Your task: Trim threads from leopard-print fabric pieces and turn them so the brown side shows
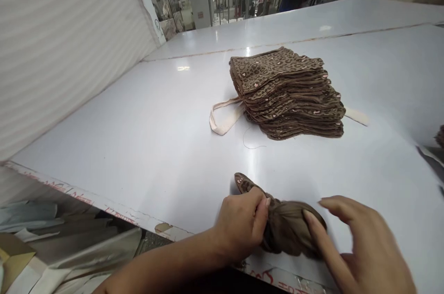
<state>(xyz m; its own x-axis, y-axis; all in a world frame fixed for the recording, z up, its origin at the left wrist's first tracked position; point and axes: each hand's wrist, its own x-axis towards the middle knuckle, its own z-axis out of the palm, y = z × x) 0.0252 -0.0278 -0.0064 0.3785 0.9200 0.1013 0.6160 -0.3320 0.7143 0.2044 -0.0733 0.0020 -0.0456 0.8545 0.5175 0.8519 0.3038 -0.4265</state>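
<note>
From my distant place I can see that one part of the work stands complete: a stack of leopard-print fabric pieces [287, 99] lies on the white worktop [156, 122], layer upon layer, a little slanted and with uneven edges. A cream fabric strip [225, 126] makes a loop at its left side, and a pale strip end [357, 116] comes out at its right; I cannot tell whether both belong to one strip, but I see none passing over the top of the stack. A thin thread [255, 147] lies loose just in front. What I judge to be unfinished is the brown fabric bundle [289, 227], which is near the front edge of the worktop, apart from the stack, and is gathered and twisted rather than flat. My left hand [241, 217] has a firm grip, clenched around the narrow part of this bundle, with a printed tip showing beyond the fist. My right hand [371, 243] has a loose grip: the thumb touches the plain brown end, while the fingers are spread wide from it and do not enclose the cloth.
</note>
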